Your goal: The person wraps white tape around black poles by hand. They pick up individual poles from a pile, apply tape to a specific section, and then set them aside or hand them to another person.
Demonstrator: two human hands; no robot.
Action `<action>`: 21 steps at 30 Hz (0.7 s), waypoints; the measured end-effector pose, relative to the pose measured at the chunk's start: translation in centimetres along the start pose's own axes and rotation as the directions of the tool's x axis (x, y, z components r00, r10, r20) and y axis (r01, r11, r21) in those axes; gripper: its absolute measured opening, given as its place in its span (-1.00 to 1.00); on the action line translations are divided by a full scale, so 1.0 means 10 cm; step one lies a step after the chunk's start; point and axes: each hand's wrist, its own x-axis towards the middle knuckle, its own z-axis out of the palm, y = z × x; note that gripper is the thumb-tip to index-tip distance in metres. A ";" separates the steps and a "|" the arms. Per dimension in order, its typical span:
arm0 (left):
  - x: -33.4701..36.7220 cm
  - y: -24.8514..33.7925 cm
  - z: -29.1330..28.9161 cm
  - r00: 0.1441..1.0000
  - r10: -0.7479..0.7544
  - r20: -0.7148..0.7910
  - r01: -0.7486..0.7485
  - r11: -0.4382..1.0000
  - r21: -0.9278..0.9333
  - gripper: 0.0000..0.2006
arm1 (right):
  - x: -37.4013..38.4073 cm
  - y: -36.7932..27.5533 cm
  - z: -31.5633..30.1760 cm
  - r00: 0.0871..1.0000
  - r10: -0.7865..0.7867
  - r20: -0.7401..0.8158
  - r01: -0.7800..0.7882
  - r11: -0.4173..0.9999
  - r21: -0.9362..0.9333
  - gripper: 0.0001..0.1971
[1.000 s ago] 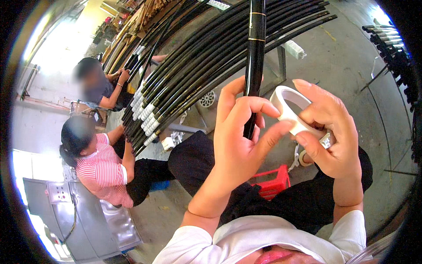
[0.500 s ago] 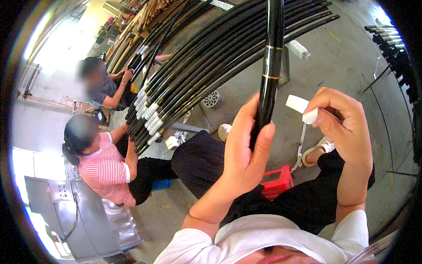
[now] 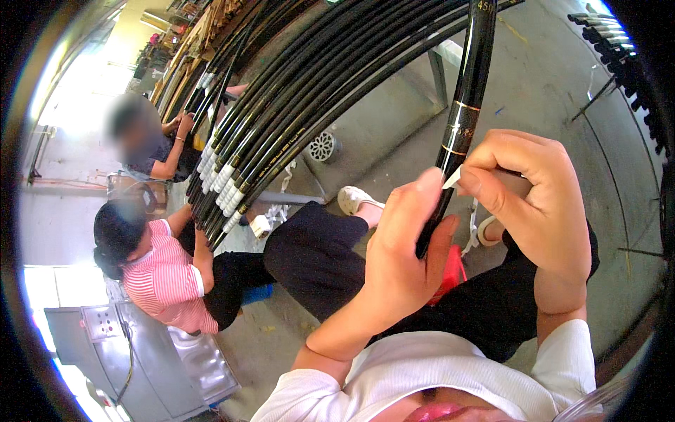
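My left hand is wrapped round the lower part of a glossy black fishing rod with gold bands and gold markings. The rod rises steeply from the fist, leaning slightly right, and its top runs out of view. Close beside it, my right hand pinches a short strip of white tape between thumb and fingers. One end of the strip meets the rod just above my left thumb; whether it sticks there I cannot tell.
A rack of several black rods with white-wrapped ends fans out ahead and left. A co-worker in a striped shirt handles those ends; another person works behind. A red stool stands below my hands. More rods stand far right.
My right hand has brought the tape leftward and down onto the rod. The rod has tilted rightward and turned, showing more gold markings. The view has shifted slightly.
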 end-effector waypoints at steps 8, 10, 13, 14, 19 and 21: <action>0.05 0.12 0.01 0.995 0.091 -0.036 -0.083 0.977 0.194 -0.51 | -0.05 -0.02 0.02 0.995 0.098 -0.017 -0.096 0.993 0.068 -0.76; 0.04 0.13 0.03 0.994 0.090 -0.067 -0.080 0.987 0.142 -0.50 | -0.05 -0.05 -0.01 0.988 0.152 0.015 -0.153 0.986 0.072 -0.76; 0.03 0.08 0.07 0.984 0.139 -0.116 -0.128 0.987 0.094 -0.48 | -0.05 -0.05 -0.01 0.986 0.166 0.030 -0.168 0.983 0.079 -0.76; 0.03 0.07 0.08 0.979 0.152 -0.134 -0.142 0.986 0.086 -0.48 | -0.05 -0.05 -0.01 0.986 0.167 0.032 -0.169 0.982 0.084 -0.77; 0.02 0.07 0.09 0.965 0.191 -0.182 -0.179 0.980 0.082 -0.48 | -0.07 -0.05 0.00 0.984 0.174 0.034 -0.177 0.973 0.147 -0.77; 0.00 0.13 0.06 0.977 0.151 -0.147 -0.143 0.987 0.067 -0.49 | -0.09 -0.05 0.00 0.985 0.171 0.028 -0.173 0.969 0.174 -0.77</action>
